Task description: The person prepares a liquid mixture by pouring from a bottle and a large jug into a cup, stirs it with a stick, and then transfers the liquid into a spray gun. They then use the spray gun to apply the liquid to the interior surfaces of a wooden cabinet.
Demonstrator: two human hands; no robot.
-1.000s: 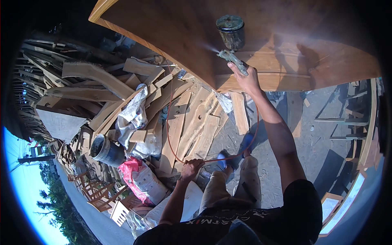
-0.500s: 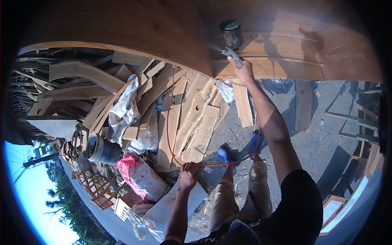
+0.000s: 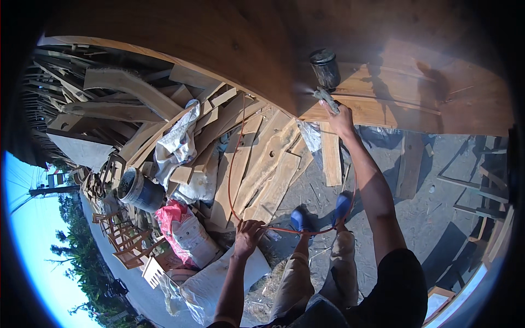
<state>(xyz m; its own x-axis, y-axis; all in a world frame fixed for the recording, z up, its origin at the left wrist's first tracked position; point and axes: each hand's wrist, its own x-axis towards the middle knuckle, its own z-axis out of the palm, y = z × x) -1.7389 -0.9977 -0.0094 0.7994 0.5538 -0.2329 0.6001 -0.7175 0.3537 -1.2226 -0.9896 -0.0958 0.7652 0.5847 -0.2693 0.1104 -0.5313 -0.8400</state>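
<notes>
Nearest, at five o'clock, the person's blue shoes (image 3: pixel 300 218) stand where a sagging loop of orange-brown hose (image 3: pixel 230 188) crosses; a careless step there could, I judge, snag a foot and jerk the line. Toward six o'clock, the left hand (image 3: pixel 249 236) is closed around that hose; if its grip slipped, the slack could drop and catch on the rough boards (image 3: pixel 276 180) at the middle of the dial. Farther out, at two o'clock, the right hand (image 3: pixel 340 117) is wrapped around a spray gun (image 3: pixel 327 100), its dark lidded cup (image 3: pixel 326 71) just beyond. The gun sits between one and two o'clock, its nozzle aimed leftward in a faint mist (image 3: pixel 304 90), near the inner corner of a brown wooden panel (image 3: pixel 219 44) that spreads from ten o'clock to two. Lingering in that corner, or tilting too close, could leave a run; a breeze could carry the mist back toward the person. Farther off, past eight o'clock, a bucket (image 3: pixel 143 191) rests among scrap. Compared with a second ago, both hands keep the same holds, the gun has come down nearer the panel's lower ledges, the plume looks fainter, and more of the panel's left side shows toward ten o'clock.
</notes>
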